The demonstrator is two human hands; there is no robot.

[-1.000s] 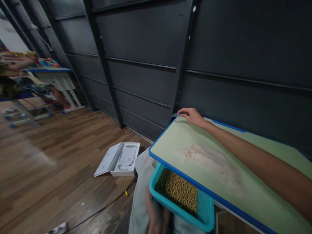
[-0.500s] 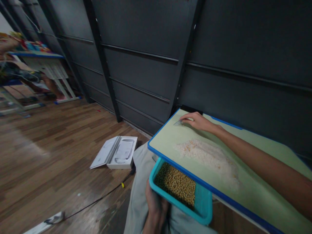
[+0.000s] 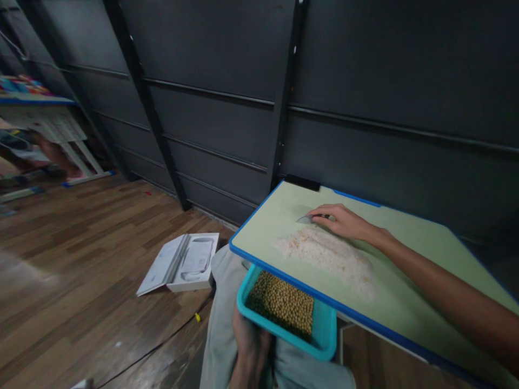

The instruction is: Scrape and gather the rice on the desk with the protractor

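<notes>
My right hand [image 3: 338,220] is closed on a small, pointed metal blade with a dark handle [image 3: 305,219]. The blade is low over the pale green tabletop [image 3: 409,232], close to the far edge of a spread pile of whitish grains [image 3: 324,254] with some yellowish bits in it. Below the near table edge, my left hand [image 3: 252,337] grips a turquoise plastic tray [image 3: 325,337] from its left side and underneath. Round, yellow-brown beans [image 3: 284,303] that look like soybeans fill most of this tray, which tilts slightly, its right end showing bare plastic.
A black flat object [image 3: 302,182] lies at the table's far left edge, by a dark panelled wall [image 3: 211,102]. On the wooden floor are an open white box [image 3: 197,262] and a black cable [image 3: 162,344]. Another person's leg [image 3: 57,154] shows under a table at far left.
My right hand has drawn the blade back from near the table's far left corner, rightward towards the pile. The tray stays in my left hand. The camera view has shifted slightly.
</notes>
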